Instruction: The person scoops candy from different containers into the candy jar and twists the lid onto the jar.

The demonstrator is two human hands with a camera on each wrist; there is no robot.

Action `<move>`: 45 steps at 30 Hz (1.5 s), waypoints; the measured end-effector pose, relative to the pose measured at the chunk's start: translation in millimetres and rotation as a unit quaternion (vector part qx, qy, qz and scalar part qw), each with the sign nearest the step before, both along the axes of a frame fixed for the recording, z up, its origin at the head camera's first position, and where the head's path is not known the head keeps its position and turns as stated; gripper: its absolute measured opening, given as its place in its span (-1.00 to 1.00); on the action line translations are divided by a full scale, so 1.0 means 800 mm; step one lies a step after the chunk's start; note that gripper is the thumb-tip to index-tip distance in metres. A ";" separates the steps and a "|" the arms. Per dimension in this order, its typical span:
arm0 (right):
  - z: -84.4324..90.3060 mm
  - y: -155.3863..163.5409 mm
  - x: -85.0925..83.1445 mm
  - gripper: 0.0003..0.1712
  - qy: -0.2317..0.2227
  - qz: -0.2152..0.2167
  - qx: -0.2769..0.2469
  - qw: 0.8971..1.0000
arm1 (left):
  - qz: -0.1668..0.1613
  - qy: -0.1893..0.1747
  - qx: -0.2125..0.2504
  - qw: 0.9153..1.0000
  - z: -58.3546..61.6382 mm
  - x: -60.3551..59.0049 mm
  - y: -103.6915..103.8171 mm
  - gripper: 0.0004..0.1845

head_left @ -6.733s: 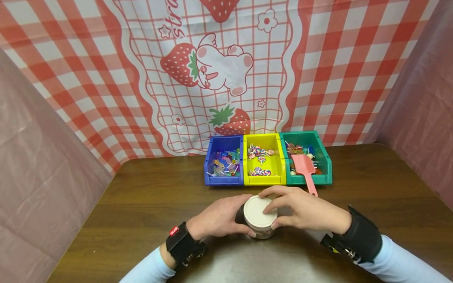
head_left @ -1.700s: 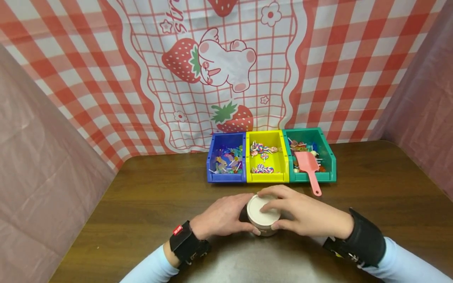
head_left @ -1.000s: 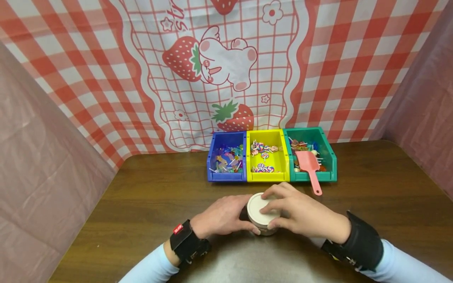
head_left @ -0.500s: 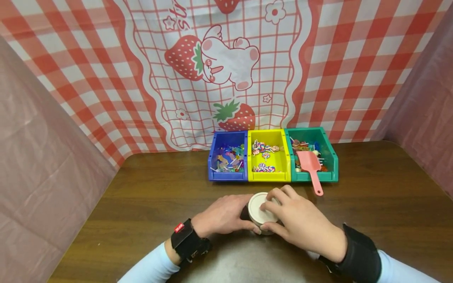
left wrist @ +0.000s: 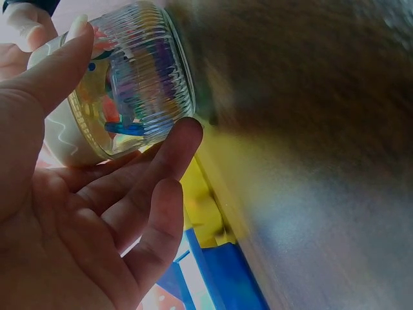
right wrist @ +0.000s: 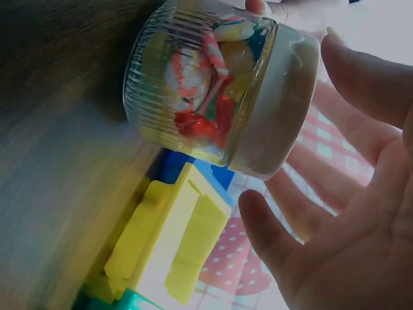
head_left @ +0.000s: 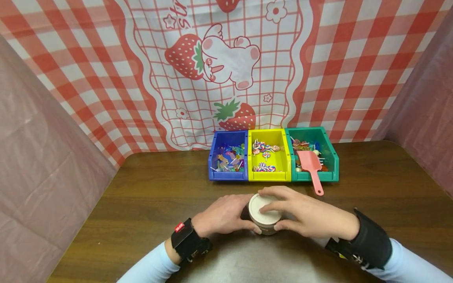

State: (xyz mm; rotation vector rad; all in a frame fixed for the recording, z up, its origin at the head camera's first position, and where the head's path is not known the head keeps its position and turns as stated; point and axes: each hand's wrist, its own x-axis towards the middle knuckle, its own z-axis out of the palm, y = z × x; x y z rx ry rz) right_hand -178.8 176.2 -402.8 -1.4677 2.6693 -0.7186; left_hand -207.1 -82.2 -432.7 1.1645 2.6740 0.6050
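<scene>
A squat ribbed glass jar (right wrist: 193,84) with a cream lid (head_left: 257,205) stands on the table in front of me. Through the glass in both wrist views I see colourful candy-like pieces, among them a striped one and red ones. My left hand (head_left: 226,215) holds the jar body from the left, thumb in front and fingers round the far side. My right hand (head_left: 304,214) grips the lid from the right, its thumb at the near edge and one finger lying across the top. In the head view the jar's body is mostly hidden below the lid.
Behind the jar stand a blue bin (head_left: 228,176), a yellow bin (head_left: 269,176) and a green bin (head_left: 330,165), joined in a row with small candies inside. A pink scoop (head_left: 311,165) rests in the green bin, handle over its front. A checked cloth (head_left: 339,78) hangs behind.
Half a second ago my right hand was turned with its thumb further left on the lid; now it has swung back, thumb and wrist further right. My left hand stays on the jar.
</scene>
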 end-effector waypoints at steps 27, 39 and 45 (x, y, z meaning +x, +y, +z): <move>-0.011 -0.020 0.003 -0.63 0.092 -0.057 -0.008 0.994 | 0.006 -0.016 0.004 1.000 0.000 0.000 -0.002 -0.24; -0.010 -0.022 0.008 -0.61 0.096 -0.074 -0.009 0.993 | 0.004 -0.014 0.004 1.000 0.002 0.001 -0.003 -0.23; -0.011 -0.010 -0.001 -0.57 0.034 -0.041 -0.017 0.998 | 0.002 -0.014 0.002 1.000 0.001 0.000 -0.001 -0.24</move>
